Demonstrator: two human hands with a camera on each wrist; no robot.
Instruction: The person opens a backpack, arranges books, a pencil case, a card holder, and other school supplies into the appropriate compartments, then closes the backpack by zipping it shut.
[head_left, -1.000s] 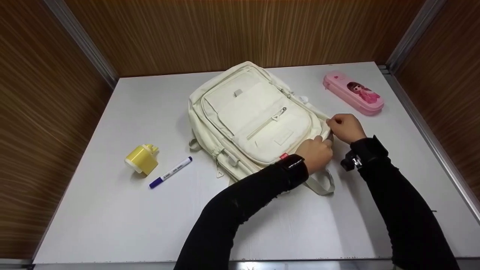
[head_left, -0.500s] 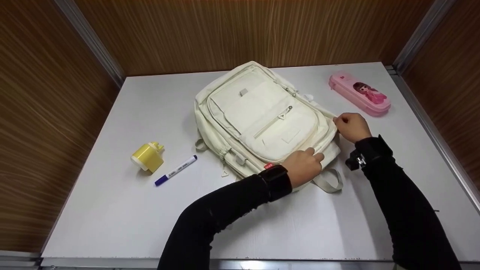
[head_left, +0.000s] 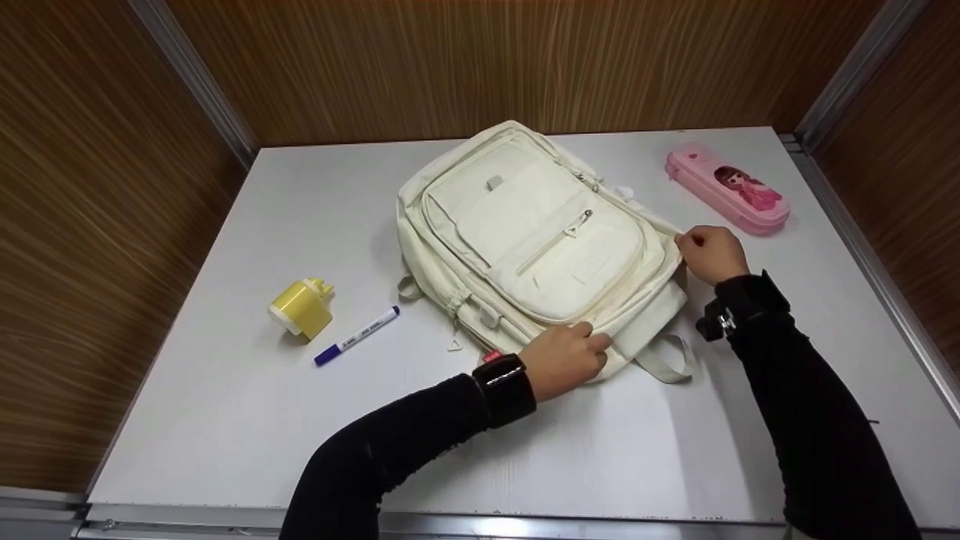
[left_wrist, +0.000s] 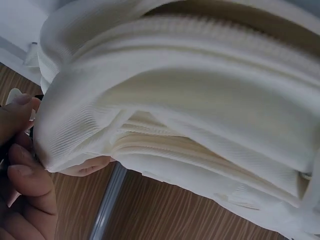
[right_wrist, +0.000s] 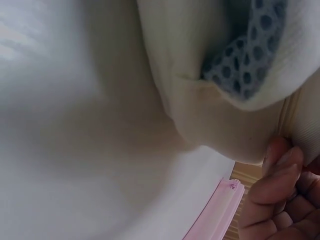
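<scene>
A cream backpack (head_left: 480, 225) lies front side up on the white table, tilted to the right. Along its lower edge, my left hand (head_left: 562, 361) pinches a zipper pull (left_wrist: 14, 95), which shows as a small pale tab with dark metal beside the thumb and fingers; the fingers partly hide it. At the bag's right bottom corner, my right hand (head_left: 711, 255) pinches the fabric beside the zipper seam between thumb and forefinger. In the right wrist view, a grey spotted mesh lining (right_wrist: 245, 60) shows under the bag's edge.
A pink pencil case (head_left: 727, 187) with a doll picture lies at the back right. Left of the bag are a yellow-and-white gadget (head_left: 301, 307) and a marker (head_left: 357, 336) with blue ends. Wood-grain panels (head_left: 525, 67) enclose the back and sides of the table (head_left: 187, 420).
My left hand has slid left and toward the front along the bag's lower edge. The right hand keeps its grip at the corner. The whole view has shifted slightly.
</scene>
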